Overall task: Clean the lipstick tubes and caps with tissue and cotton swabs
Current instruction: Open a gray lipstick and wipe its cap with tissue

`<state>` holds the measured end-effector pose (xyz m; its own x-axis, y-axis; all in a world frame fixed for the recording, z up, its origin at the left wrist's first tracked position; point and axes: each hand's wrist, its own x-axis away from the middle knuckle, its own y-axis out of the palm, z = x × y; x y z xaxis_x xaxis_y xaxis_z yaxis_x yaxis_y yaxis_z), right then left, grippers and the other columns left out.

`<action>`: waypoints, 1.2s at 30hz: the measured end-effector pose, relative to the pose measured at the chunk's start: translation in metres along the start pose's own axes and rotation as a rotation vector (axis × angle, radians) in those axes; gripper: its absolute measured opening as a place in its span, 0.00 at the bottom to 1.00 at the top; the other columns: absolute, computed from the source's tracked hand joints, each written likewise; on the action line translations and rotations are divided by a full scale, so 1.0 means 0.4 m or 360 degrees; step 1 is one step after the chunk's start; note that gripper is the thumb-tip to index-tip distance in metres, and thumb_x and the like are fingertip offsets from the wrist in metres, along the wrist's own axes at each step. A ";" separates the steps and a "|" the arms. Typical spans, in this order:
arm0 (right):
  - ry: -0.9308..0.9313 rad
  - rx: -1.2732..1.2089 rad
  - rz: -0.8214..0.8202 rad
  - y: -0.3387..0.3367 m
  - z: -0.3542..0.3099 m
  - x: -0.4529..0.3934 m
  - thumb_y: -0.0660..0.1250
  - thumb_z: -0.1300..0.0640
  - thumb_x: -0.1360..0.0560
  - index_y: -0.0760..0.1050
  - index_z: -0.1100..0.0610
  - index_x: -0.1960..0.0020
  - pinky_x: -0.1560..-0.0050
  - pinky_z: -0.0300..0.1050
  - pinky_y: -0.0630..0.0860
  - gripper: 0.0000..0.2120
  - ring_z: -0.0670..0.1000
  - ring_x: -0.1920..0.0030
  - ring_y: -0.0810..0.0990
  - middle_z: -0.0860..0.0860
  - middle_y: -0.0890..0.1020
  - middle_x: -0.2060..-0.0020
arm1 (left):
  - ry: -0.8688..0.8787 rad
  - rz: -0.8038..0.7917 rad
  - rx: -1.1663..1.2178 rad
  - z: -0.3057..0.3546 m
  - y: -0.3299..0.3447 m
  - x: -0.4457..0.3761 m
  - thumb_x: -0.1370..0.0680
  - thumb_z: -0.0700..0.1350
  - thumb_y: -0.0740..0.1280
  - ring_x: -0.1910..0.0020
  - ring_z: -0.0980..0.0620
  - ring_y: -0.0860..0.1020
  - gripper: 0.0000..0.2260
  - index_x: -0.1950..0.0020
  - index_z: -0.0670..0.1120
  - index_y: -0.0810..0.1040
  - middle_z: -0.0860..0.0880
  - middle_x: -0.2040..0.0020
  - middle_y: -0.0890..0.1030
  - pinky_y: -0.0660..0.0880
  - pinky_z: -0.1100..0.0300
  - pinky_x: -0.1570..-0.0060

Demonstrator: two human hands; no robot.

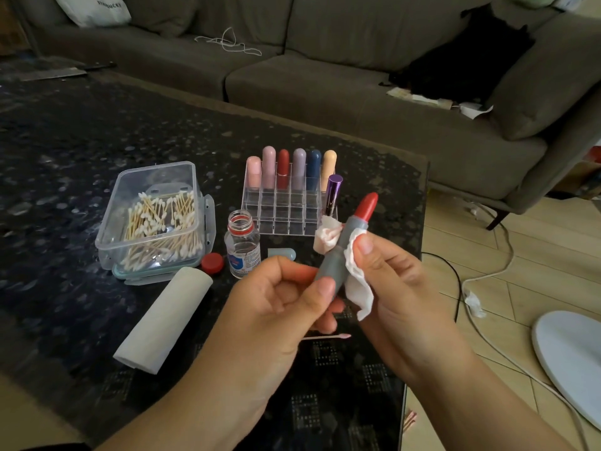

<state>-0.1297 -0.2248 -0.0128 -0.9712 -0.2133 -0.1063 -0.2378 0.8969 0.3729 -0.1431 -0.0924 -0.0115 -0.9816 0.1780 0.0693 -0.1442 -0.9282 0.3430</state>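
left hand [283,297] grips grey lipstick tube [341,255] angled up-right; right hand [393,275] pinches tissue [357,281] against it.

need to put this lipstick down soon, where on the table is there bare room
Bare patches: the table's far left, behind the swab box; the near strip left of the tissue roll. Crowded: the gap between box, bottle, red cap and organizer, and under the hands, where a used swab lies.

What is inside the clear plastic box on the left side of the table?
The clear plastic box holds a loose pile of cotton swabs with wooden sticks and white tips. Nothing else shows through its walls; whatever lies beneath the pile cannot be seen.
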 end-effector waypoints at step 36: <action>0.0178 0.0612 0.0517 -0.013 0.030 0.006 0.68 0.46 0.31 0.84 0.54 0.57 0.47 0.54 0.78 0.13 0.55 0.55 0.83 0.53 0.86 0.60 | 0.0249 0.0130 -0.1198 -0.011 -0.032 -0.028 0.32 0.52 0.70 0.67 0.62 0.77 0.04 0.61 0.53 0.80 0.59 0.66 0.81 0.70 0.72 0.67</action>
<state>-0.1307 -0.2253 -0.0263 -0.9947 0.0790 0.0659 0.0793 0.9968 0.0024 -0.1308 -0.0838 -0.0210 -0.9910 0.1034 -0.0853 -0.0622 -0.9184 -0.3908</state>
